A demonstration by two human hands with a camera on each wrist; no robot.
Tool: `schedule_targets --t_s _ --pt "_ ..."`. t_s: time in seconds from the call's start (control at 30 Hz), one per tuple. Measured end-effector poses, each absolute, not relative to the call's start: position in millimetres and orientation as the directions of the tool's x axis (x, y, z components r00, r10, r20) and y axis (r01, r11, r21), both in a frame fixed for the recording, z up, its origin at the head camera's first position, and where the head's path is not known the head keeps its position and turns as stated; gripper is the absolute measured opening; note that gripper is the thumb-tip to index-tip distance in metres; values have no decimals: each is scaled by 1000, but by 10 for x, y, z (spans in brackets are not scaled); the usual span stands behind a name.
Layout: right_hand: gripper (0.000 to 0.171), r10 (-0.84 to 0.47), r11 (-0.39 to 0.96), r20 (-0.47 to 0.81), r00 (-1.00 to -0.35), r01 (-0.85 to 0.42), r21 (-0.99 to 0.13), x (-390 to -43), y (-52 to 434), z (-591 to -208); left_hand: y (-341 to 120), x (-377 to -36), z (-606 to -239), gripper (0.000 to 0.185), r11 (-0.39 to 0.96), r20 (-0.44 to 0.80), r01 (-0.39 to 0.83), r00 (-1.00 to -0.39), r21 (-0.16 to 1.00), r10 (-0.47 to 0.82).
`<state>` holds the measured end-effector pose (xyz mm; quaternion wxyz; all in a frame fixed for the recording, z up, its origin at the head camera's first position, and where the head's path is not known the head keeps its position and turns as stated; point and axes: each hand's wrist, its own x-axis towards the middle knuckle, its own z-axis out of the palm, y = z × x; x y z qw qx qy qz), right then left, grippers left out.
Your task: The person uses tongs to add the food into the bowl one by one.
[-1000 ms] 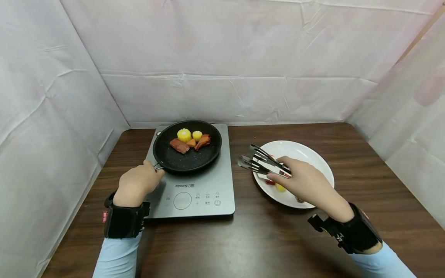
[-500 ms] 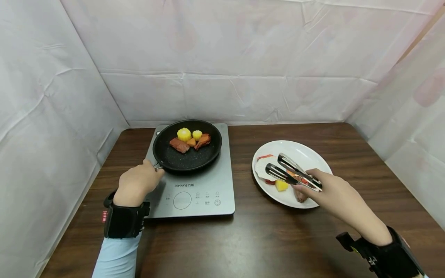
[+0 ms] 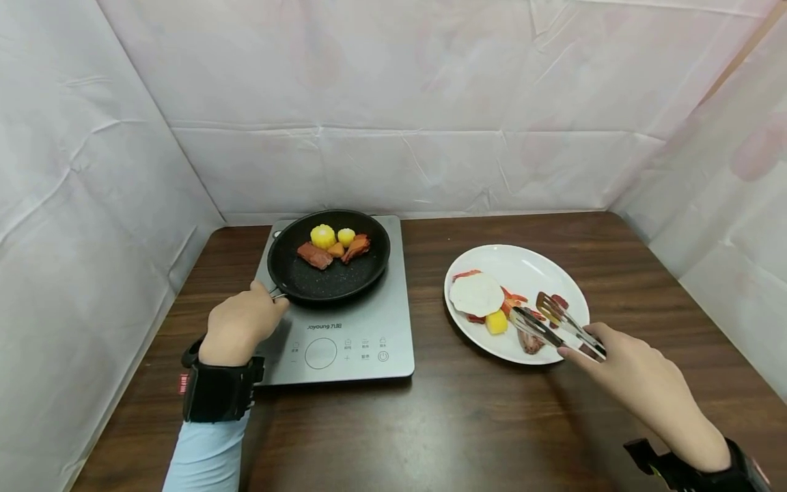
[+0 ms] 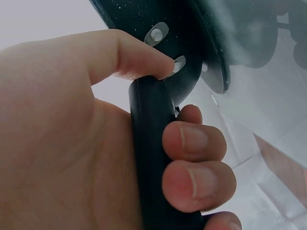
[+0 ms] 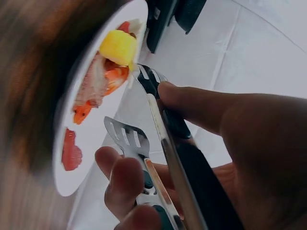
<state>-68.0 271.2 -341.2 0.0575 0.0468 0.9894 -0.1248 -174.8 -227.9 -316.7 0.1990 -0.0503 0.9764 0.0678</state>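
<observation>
My left hand (image 3: 241,325) grips the black handle (image 4: 153,158) of a black frying pan (image 3: 329,273) that sits on a grey induction cooker (image 3: 363,328). In the pan lie two yellow corn pieces (image 3: 323,236) and brown meat pieces (image 3: 315,255). My right hand (image 3: 639,383) holds metal tongs (image 3: 556,323) with their tips apart, low over the near right part of a white plate (image 3: 529,263). On the plate are a white round slice (image 3: 476,294), a yellow chunk (image 3: 495,321), red bits and a dark meat piece (image 3: 530,341). In the right wrist view the tongs (image 5: 158,129) hold nothing.
The dark wooden table (image 3: 467,424) is closed in by white sheeting at the left, back and right. The cooker's control panel (image 3: 344,348) faces me. Bare tabletop lies in front of the cooker and plate.
My right hand has drawn the tongs rightwards and towards me, from the plate's left rim to its near right part, uncovering the food. The left hand and pan have stayed put.
</observation>
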Motion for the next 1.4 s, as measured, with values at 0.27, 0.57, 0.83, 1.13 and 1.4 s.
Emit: schedule_targets --t_s 0.27,0.57,0.83,1.13,1.4 --pt "68 80 965 -154 -985 115 -237 -637 2692 -3550 -2278 -1742 -3164 76 984 -398 -136 -914 113 -81" --pt "59 81 966 -141 -987 112 -231 -576 2630 -3577 -2276 -1747 -3179 77 986 -394 -122 -917 112 -69" --pt "40 46 978 -20 -999 49 -203 -495 2620 -3612 -2277 -1748 -3171 77 988 -391 -112 -918 106 -62" --pt "37 56 980 -15 -998 58 -192 -482 2619 -3592 -2280 -1748 -3180 77 988 -391 -109 -919 110 -58" --pt "41 76 975 -6 -997 76 -209 -477 2625 -3564 -2281 -1740 -3182 76 986 -386 -116 -921 121 -61"
